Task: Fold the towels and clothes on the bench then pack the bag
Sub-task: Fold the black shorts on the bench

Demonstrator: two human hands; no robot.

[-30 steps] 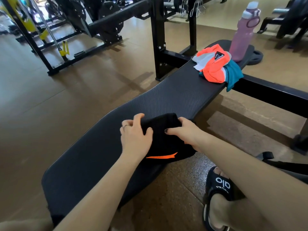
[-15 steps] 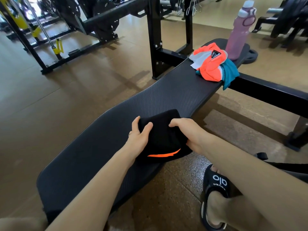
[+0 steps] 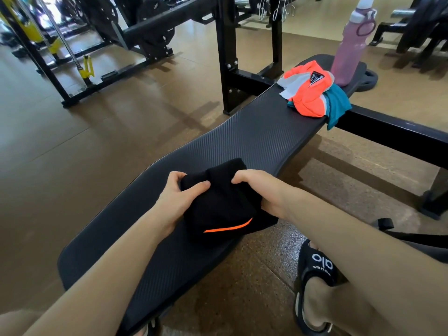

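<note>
Both hands, left hand (image 3: 178, 202) and right hand (image 3: 263, 192), fingers (image 3: 244, 177) curled, pinching a bunched black garment (image 3: 225, 204) on the surface (image 3: 254, 139), fingertips buried in cloth

Black garment (image 3: 225, 204) with orange stripe, ribbed black bench (image 3: 254, 139), pink bottle (image 3: 349, 49).

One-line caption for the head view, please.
Both hands, left and right, grip a folded black garment on the gym bench.

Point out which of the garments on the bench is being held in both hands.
The black garment with the orange stripe, gripped by the left hand and right hand at the near end. The orange and teal garments lie untouched beside the pink bottle.
</note>
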